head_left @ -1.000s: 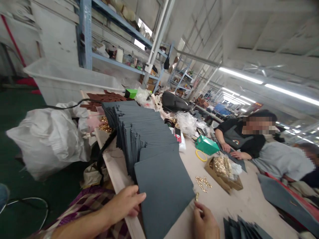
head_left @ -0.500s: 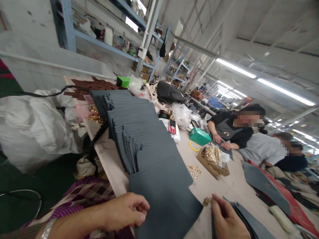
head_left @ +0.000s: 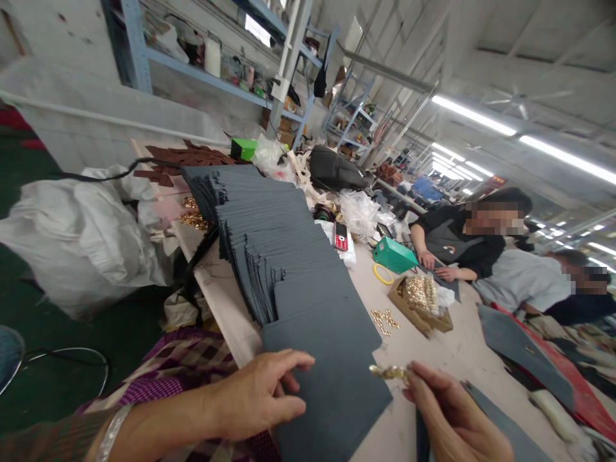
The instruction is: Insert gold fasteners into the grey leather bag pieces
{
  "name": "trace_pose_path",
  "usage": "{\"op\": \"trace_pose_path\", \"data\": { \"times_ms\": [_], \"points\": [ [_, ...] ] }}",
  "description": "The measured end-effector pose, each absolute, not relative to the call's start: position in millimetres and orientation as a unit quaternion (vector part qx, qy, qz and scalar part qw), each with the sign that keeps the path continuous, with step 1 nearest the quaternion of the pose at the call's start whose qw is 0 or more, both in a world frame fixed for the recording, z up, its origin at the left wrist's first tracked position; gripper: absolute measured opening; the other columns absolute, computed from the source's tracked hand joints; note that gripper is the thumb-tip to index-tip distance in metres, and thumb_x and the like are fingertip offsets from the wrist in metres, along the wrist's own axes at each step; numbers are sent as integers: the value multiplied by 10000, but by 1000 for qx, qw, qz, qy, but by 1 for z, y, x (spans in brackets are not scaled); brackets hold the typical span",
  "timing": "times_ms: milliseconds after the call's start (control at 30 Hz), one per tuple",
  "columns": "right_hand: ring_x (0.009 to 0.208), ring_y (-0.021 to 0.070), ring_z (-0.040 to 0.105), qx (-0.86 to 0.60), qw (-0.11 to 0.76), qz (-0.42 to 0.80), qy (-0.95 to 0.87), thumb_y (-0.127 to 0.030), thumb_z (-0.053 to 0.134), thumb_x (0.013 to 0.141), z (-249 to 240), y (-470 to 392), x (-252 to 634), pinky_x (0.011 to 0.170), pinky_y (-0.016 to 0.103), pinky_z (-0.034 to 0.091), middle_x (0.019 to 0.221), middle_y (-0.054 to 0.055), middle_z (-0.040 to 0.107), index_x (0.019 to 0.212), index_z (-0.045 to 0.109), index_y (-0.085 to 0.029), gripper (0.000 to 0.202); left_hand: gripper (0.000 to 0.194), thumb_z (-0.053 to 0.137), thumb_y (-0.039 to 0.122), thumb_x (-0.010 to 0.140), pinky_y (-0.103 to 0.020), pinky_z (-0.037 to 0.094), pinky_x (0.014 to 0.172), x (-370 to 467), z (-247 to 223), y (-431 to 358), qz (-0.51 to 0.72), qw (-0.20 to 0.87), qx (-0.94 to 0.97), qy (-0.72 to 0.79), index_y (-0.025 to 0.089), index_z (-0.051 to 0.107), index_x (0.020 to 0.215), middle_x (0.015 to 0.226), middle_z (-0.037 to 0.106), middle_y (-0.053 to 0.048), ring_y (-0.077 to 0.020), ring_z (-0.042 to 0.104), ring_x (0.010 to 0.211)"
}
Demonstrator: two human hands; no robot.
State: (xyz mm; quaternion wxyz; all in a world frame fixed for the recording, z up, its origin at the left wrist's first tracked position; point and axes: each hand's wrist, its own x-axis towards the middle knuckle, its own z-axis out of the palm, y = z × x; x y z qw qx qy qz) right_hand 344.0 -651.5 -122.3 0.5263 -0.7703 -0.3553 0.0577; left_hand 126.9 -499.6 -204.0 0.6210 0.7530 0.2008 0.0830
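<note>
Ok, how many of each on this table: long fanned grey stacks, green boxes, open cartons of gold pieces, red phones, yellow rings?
Long fanned grey stack: 1
Green boxes: 2
Open carton: 1
Red phone: 1
Yellow ring: 1
Total: 6

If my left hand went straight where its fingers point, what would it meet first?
Probably the gold piece in your right hand, across the grey panel; depth is unclear, so your left hand might brush that panel first.

A thin, round yellow ring (head_left: 383, 274) lies just in front of the boxy green device (head_left: 394, 255), with a red-and-black keypad phone (head_left: 341, 237) and crumpled clear plastic (head_left: 359, 213) left of it.
</note>
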Motion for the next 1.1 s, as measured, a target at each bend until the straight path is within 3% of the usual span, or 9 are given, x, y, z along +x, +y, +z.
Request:
{"op": "trace_pose_path", "data": {
  "times_ms": [67,133,233,300,633,833,1100],
  "points": [
    [657,194,685,-735,525,156,-400,-344,779,673,-137,-639,323,587,220,571,781,58,732,871,742,-171,265,708,692,266,728,-332,414,1005,130,-194,-501,159,562,797,154,214,404,1373,1381,478,-86,-226,503,1188],
    [660,187,682,-693,522,232,-440,-303,752,714,-152,-628,304,597,224,575,775,52,722,887,736,-188,209,710,693,291,762,-352,341,1073,134,-185,-502,197,524,823,99,185,374,1388,1415,442,-112,-240,444,1261],
    [702,198,690,-644,548,278,-456,-273,711,759,-170,-618,283,623,242,588,801,59,721,883,734,-202,145,339,477,321,929,-252,488,815,136,-181,-505,167,534,824,84,153,524,1220,1022,679,-68,-173,640,917],
    [705,204,695,-636,565,280,-445,-275,691,779,-179,-617,277,633,254,596,814,68,726,873,739,-198,131,275,361,297,977,-205,469,672,133,-182,-507,160,539,820,110,160,582,1064,817,670,-18,-130,628,730],
    [727,208,712,-682,541,207,-447,-264,704,755,-207,-624,266,689,267,607,863,80,744,939,746,-188,203,184,298,219,985,-238,434,677,120,-202,-507,159,363,911,116,182,474,952,856,605,-10,-143,582,751],
    [750,202,708,-698,515,239,-436,-320,686,775,-215,-621,258,713,257,597,863,71,741,924,744,-185,209,110,360,164,933,-291,427,626,119,-210,-510,133,230,956,124,181,468,920,846,578,-25,-176,527,706],
    [758,206,717,-688,524,264,-428,-280,688,769,-219,-619,253,715,253,595,894,74,746,956,750,-206,211,207,330,241,962,-366,447,670,113,-206,-515,113,188,966,139,149,461,1094,934,595,-43,-211,530,770]
  ]
}}
